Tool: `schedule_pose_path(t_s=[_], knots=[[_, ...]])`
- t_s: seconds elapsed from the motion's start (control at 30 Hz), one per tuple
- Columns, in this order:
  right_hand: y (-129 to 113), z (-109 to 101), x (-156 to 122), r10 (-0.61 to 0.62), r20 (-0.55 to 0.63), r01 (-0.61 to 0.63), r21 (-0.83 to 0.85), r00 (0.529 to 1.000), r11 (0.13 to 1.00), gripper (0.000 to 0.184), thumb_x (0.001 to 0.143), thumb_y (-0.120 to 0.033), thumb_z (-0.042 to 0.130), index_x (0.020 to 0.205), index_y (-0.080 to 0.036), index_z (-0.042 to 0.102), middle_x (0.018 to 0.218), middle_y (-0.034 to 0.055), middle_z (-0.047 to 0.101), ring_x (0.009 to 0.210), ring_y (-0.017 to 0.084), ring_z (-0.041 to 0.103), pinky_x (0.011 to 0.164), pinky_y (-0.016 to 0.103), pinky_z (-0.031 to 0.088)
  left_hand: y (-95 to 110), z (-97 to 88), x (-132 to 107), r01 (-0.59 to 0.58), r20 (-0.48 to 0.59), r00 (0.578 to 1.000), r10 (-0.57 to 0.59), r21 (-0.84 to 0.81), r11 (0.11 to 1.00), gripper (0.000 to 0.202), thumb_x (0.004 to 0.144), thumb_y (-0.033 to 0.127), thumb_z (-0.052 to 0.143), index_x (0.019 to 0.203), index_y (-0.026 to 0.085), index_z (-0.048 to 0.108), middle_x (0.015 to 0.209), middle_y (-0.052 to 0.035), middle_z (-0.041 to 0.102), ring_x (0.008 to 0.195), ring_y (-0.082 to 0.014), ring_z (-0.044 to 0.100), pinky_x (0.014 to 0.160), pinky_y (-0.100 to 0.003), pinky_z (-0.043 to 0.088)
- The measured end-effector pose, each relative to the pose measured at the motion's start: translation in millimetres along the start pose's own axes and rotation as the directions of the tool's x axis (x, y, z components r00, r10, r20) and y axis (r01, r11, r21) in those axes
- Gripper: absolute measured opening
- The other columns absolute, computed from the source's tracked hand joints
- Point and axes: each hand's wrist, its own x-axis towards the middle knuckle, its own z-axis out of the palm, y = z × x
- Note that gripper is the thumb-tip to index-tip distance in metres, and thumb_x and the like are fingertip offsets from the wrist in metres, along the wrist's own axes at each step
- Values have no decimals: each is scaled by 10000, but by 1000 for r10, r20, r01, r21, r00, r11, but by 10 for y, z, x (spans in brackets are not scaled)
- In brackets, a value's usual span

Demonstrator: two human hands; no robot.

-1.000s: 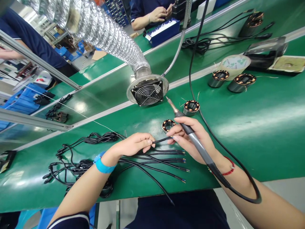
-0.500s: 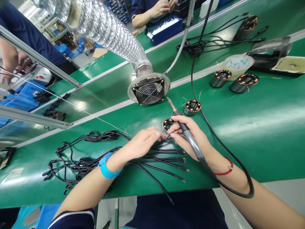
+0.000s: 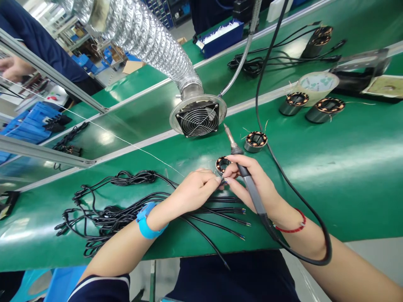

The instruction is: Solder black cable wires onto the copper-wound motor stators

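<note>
Left hand (image 3: 193, 191): pinching a wire (image 3: 222, 180) end.
Right hand (image 3: 255, 186): gripping the iron (image 3: 233, 144), fingertips touching the wire beside a stator (image 3: 221, 162).

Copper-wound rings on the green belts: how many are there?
5. One ring at the person's fingertips, one right of the soldering iron, two by the tape roll, one on the far belt. Another may hide among far-left cables.

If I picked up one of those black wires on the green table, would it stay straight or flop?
Probably flop: the black wires lie in loose loops and tangles on the green table, so one would likely droop. They look thin, so probably light. Since they are bunched together, lifting one may drag others.
</note>
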Motion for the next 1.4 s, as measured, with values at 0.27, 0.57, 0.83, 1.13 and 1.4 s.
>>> schedule_pose_path(t_s=[0.27, 0.57, 0.83, 1.13, 1.4], knots=[[-83, 117, -15, 193, 15, -192, 237, 981, 952, 409, 858, -130, 601, 1219, -275, 477, 834, -38, 616, 697, 85, 622, 657, 220, 554, -12, 27, -68, 163, 3, 983, -184, -479, 863, 198, 776, 340, 607, 714, 165, 541, 578, 48, 496, 516, -73, 391, 523, -213, 313], [-1, -43, -9, 438, -162, -444, -3, 884, 896, 364, 937, -317, 555, 1294, -271, 503, 850, 1, 716, 635, 137, 684, 567, 277, 545, -293, -52, 215, 137, -257, 925, -279, -458, 878, 87, 712, 181, 560, 631, 159, 537, 585, 49, 506, 559, -74, 419, 559, -214, 324], [-89, -164, 32, -49, -121, 2, -361, 991, 933, 216, 857, -174, 636, 1046, -278, 646, 852, 20, 684, 708, 170, 624, 604, 318, 516, -431, -43, 265, 108, -260, 941, -218, -380, 919, 82, 763, 192, 541, 687, 161, 551, 571, 68, 468, 528, -70, 394, 535, -218, 307], [-90, -150, -37, -37, -127, -3, -302, 991, 953, 199, 837, -163, 610, 998, -279, 623, 696, 10, 581, 582, 167, 521, 468, 325, 417, -452, -58, 262, 87, -265, 945, -191, -362, 928, 95, 767, 143, 529, 674, 159, 544, 588, 55, 481, 554, -72, 420, 546, -214, 319], [-95, -114, -36, -31, -99, 1, -285, 995, 958, 225, 833, -147, 606, 1009, -287, 626, 737, 17, 600, 592, 165, 528, 488, 335, 420, -455, -52, 286, 63, -288, 941, -180, -371, 926, 118, 768, 113, 525, 660, 158, 540, 578, 57, 463, 548, -70, 402, 544, -213, 313]])
